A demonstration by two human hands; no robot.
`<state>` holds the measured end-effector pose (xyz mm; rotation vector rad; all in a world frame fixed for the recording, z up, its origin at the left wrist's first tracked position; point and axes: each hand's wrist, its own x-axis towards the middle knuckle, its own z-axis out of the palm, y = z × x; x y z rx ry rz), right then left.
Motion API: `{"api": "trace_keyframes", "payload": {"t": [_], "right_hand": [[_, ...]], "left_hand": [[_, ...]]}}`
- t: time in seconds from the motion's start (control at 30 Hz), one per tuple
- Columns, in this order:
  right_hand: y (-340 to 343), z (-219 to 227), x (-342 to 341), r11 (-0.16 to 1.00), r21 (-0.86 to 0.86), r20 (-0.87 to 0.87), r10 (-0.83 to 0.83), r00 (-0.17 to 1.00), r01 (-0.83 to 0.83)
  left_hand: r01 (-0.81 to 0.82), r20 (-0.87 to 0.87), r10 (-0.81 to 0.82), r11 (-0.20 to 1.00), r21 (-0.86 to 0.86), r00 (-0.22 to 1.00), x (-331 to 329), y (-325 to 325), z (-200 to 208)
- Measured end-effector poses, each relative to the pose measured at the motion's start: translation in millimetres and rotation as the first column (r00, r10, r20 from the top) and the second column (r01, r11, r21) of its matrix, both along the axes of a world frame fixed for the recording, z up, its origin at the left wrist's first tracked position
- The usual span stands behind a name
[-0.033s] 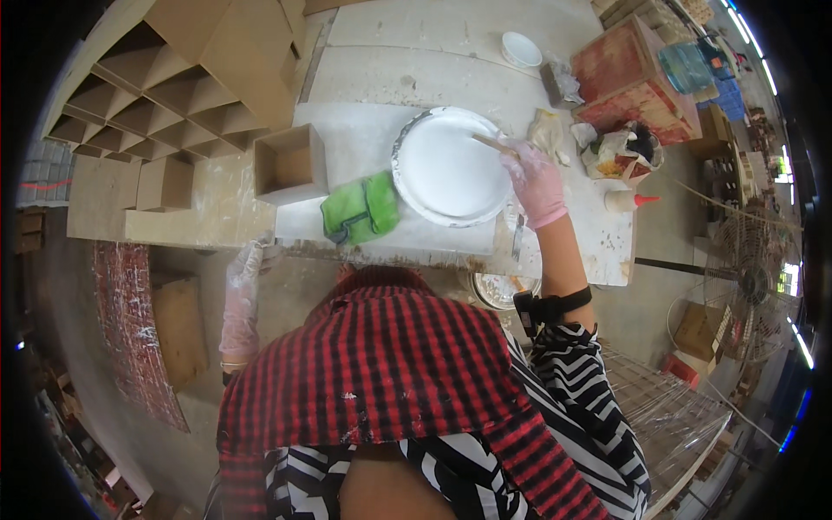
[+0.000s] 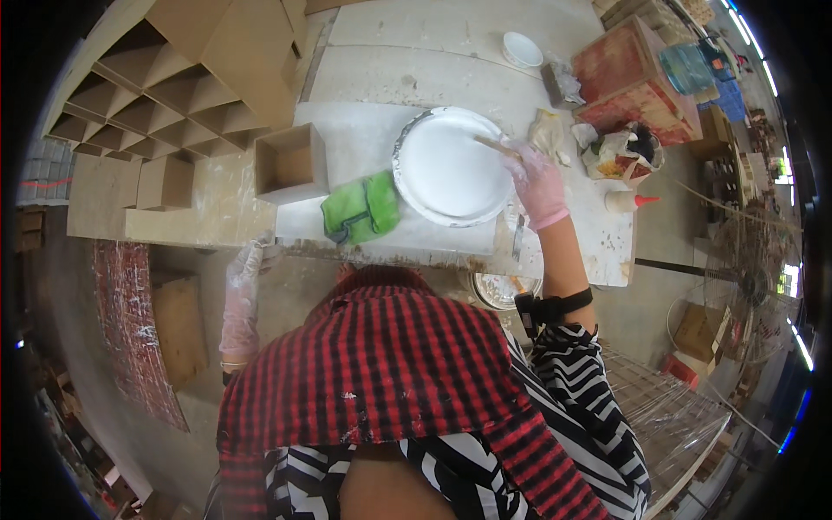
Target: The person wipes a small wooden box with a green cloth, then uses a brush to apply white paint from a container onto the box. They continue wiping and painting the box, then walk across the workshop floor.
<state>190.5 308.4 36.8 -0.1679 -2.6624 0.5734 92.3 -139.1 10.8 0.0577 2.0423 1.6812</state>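
My right hand (image 2: 539, 184), in a pink glove, is closed round a thin wooden stick (image 2: 494, 143). The stick's far end reaches over the white contents of a round tub (image 2: 400, 178) with a smeared rim. Whether its tip dips into the white cannot be made out. At the table's front edge, my gloved left hand (image 2: 255, 253) rests with its fingers bent and partly hidden. A green folded cloth (image 2: 371, 206) lies against the tub's left side, and a small open cardboard box (image 2: 299, 160) stands to the left of that.
A large cardboard divider grid (image 2: 186, 91) fills the table's far left. At right are a white bowl (image 2: 522, 49), a red-stained box (image 2: 624, 74), a bag (image 2: 622, 156) and a red-tipped squeeze bottle (image 2: 620, 202). Another bucket (image 2: 498, 293) stands below the table edge. A fan (image 2: 752, 282) is farther right.
My right hand and the stick have shifted very slightly to the right. My left hand stays at the table edge.
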Motion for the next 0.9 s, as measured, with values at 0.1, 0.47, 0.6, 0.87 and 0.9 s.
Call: {"api": "trace_keyframes", "payload": {"t": [0.1, 0.47, 0.6, 0.87, 0.9], "right_hand": [[7.9, -6.1, 15.5, 0.993, 0.064, 0.179, -0.106, 0.978, 0.096], [-19.0, 3.0, 62.3, 0.717, -0.574, 0.237, -0.317, 0.918, 0.396], [-24.0, -8.6, 63.8, 0.473, -0.778, 0.214, -0.42, 0.882, 0.414], [-38.1, -40.1, 64.6, 0.171, -0.897, 0.306, -0.422, 0.853, 0.407], [-40.5, -45.3, 63.6, 0.171, -0.898, 0.306, -0.421, 0.854, 0.406]], "left_hand": [[-0.037, 0.041, 0.037, 0.999, 0.004, 0.998, 0.4, -2.4, 0.2], [-0.029, 0.085, 0.031, 0.999, -0.032, 0.996, -2.4, 0.5, -0.6], [-0.01, 0.099, 0.017, 0.997, -0.075, 0.995, -4.0, 5.8, 1.7], [0.039, 0.05, -0.037, 0.999, -0.026, 0.998, -3.2, 1.6, -4.7], [0.038, 0.048, -0.036, 0.999, -0.028, 0.998, -2.3, 1.8, -2.6]]}}
